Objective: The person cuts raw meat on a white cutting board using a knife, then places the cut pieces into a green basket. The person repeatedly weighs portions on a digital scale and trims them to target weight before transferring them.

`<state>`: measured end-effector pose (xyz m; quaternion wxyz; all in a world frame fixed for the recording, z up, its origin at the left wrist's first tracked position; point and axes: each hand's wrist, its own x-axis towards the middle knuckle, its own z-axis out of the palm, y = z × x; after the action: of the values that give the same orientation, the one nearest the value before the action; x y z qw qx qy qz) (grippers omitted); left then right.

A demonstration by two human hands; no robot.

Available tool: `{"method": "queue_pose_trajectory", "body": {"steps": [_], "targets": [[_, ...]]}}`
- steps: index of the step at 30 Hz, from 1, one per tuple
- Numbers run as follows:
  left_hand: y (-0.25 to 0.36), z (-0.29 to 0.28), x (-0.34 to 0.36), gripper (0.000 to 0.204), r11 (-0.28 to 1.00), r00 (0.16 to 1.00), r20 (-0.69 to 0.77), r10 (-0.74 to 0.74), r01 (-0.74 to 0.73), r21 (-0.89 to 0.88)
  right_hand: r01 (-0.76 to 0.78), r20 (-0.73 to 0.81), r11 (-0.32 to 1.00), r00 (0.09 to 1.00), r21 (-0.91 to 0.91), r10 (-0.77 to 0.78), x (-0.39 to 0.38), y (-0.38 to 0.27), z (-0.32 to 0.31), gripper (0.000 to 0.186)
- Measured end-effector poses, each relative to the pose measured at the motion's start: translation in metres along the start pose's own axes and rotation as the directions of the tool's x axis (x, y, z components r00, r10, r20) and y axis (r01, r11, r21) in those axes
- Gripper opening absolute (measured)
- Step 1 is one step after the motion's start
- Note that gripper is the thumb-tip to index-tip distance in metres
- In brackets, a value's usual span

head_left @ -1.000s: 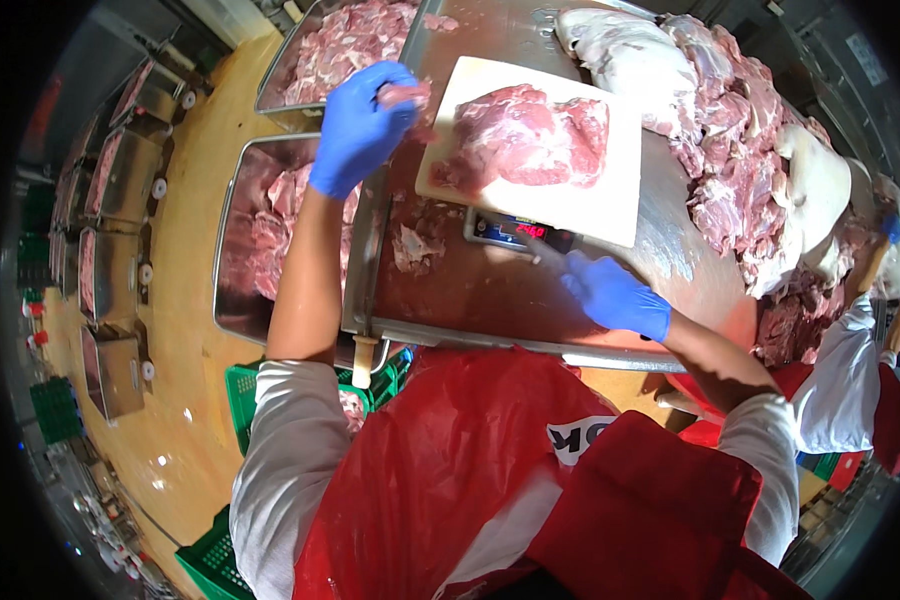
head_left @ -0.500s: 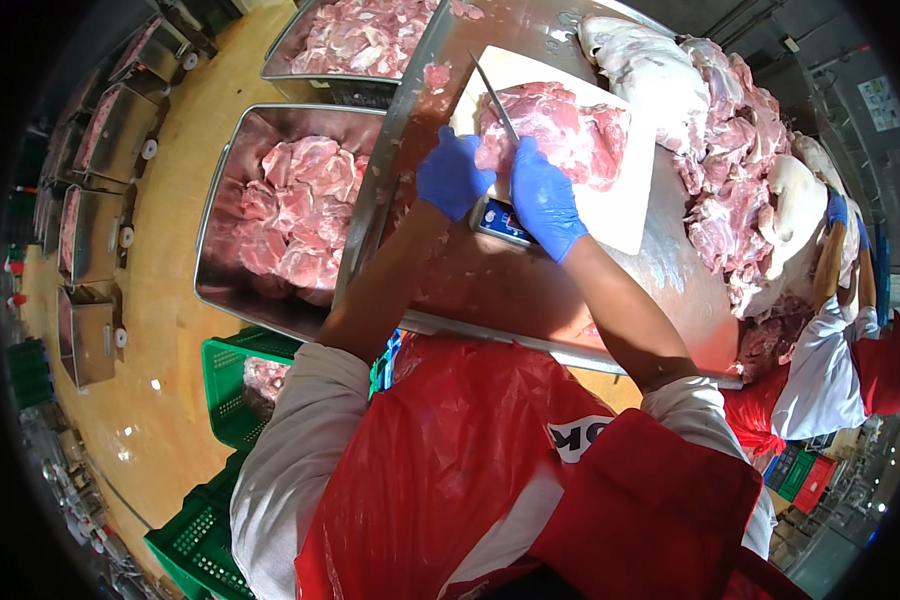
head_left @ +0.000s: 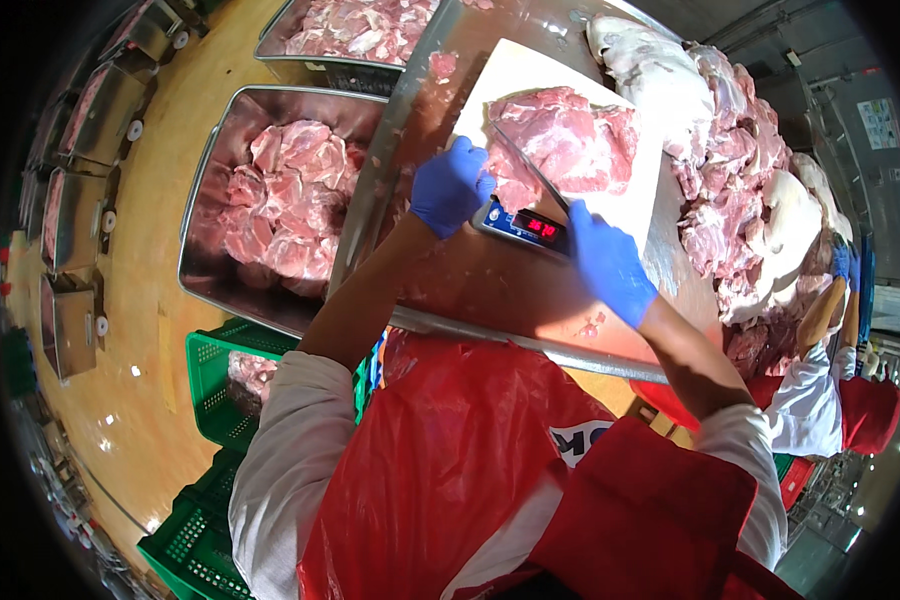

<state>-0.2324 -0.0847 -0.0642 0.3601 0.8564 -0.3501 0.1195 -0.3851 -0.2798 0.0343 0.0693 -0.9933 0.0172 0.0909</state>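
A metal tabletop spreads beneath the white cutting board and beyond it on both sides. Right of the board lies a long heap of raw meat, with pale skin showing in places. Left of the board, past the tabletop's rim, stands a metal tub partly filled with pieces. On the board sits a broad pink meat cut. At the board's near-left edge, the gloved left hand is curled beside the cut; whether it pinches anything I cannot tell. Near the board's front edge, the right hand is wrapped around the handle of a knife, its blade slanting across the cut. A scale with a lit red display shows at the board's front edge.
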Motion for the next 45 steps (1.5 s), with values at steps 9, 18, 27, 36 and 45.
{"method": "queue_pose_trajectory", "body": {"steps": [9,18,27,36,45], "targets": [[-0.022,-0.012,0.011,0.011,0.976,0.984,0.064,0.166,-0.174,0.134,-0.041,0.042,0.998,0.998,-0.039,0.043,0.053,-0.011,0.029,0.018],[-0.043,-0.096,0.030,0.016,0.997,0.998,-0.052,0.021,-0.025,-0.078,-0.132,0.018,0.973,0.990,-0.189,0.138,-0.102,0.120,0.043,0.015],[-0.088,-0.159,0.197,0.040,0.593,0.994,-0.023,-0.103,0.080,0.801,-0.148,-0.279,0.908,0.922,0.392,0.270,-0.044,0.006,0.054,0.017],[-0.037,0.028,0.053,0.021,0.817,0.974,0.166,-0.154,0.220,-0.534,-0.149,-0.294,0.902,0.913,0.405,0.283,0.079,-0.054,0.035,0.014],[-0.014,0.011,0.011,0.013,0.880,0.959,-0.207,-0.195,0.078,-0.468,-0.084,-0.018,0.987,0.996,-0.135,0.082,-0.087,-0.006,0.087,0.016]]}}
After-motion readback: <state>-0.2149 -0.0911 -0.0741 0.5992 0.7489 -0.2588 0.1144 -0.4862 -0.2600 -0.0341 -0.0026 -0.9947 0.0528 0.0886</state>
